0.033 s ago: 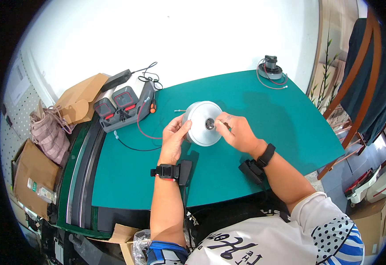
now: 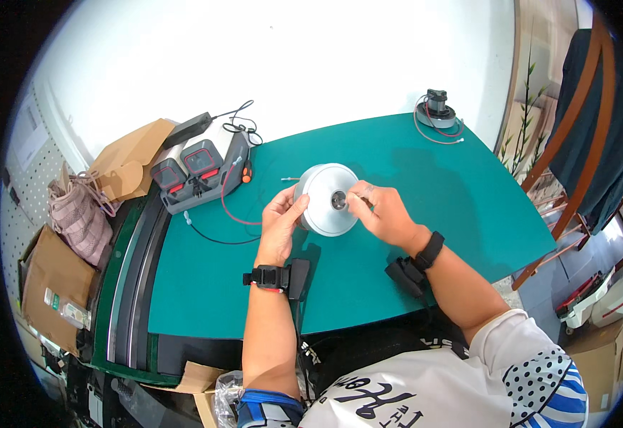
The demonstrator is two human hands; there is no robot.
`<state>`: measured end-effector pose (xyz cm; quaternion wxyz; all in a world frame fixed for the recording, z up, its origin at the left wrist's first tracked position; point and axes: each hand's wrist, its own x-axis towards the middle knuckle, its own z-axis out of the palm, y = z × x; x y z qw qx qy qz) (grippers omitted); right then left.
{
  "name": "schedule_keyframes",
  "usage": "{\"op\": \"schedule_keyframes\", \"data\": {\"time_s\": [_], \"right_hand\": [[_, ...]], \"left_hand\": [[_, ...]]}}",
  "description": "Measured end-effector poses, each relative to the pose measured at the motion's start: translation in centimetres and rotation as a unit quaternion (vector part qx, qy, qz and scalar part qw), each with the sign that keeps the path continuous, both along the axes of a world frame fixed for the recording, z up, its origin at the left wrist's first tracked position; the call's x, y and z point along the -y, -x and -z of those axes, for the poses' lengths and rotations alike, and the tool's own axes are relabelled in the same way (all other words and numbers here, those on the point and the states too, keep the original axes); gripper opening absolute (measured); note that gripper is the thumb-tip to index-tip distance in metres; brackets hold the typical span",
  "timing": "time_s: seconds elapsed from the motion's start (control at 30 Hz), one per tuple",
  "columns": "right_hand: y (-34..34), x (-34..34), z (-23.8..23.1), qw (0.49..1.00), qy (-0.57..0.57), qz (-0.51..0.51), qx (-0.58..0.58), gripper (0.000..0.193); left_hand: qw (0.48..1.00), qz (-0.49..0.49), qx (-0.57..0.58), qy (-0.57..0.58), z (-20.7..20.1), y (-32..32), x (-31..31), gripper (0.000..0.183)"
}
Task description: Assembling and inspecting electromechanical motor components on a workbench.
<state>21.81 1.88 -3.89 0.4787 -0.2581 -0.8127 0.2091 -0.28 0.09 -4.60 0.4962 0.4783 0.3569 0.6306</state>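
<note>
A round silver metal housing (image 2: 323,202) with a dark hole in its middle is held tilted up above the green mat (image 2: 425,185). My left hand (image 2: 279,222) grips its left rim, thumb on the face. The fingers of my right hand (image 2: 381,212) are pinched at the housing's right side, with the fingertips close to the centre hole. I cannot tell whether those fingers also hold a small part. Both wrists wear black straps with small black units.
A grey unit with two red-and-black blocks (image 2: 196,175) and trailing red and black wires stands at the mat's left. A small motor with red wires (image 2: 437,111) sits at the far edge. Brown paper bag (image 2: 131,160), pink bag (image 2: 76,214), cardboard box (image 2: 47,282) left; wooden chair (image 2: 582,128) right.
</note>
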Motion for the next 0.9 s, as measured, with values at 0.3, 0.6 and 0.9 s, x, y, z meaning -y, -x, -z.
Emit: {"op": "schedule_keyframes", "data": {"time_s": [0.3,0.6,0.9], "right_hand": [[-1.7,-2.7,-0.1,0.961,-0.064,0.26,-0.063,0.021],[-5.3,-4.2,3.6,0.847,-0.06,0.33,0.412,0.029],[-2.2,-3.8,1.6,0.985,0.126,0.117,0.02,0.047]], "left_hand": [[1.0,-0.004,-0.01,0.001,0.1,0.1,0.0,0.043],[1.0,-0.003,-0.011,0.002,0.0,0.1,0.2,0.043],[1.0,-0.013,0.017,0.02,0.4,0.4,-0.1,0.038]]}}
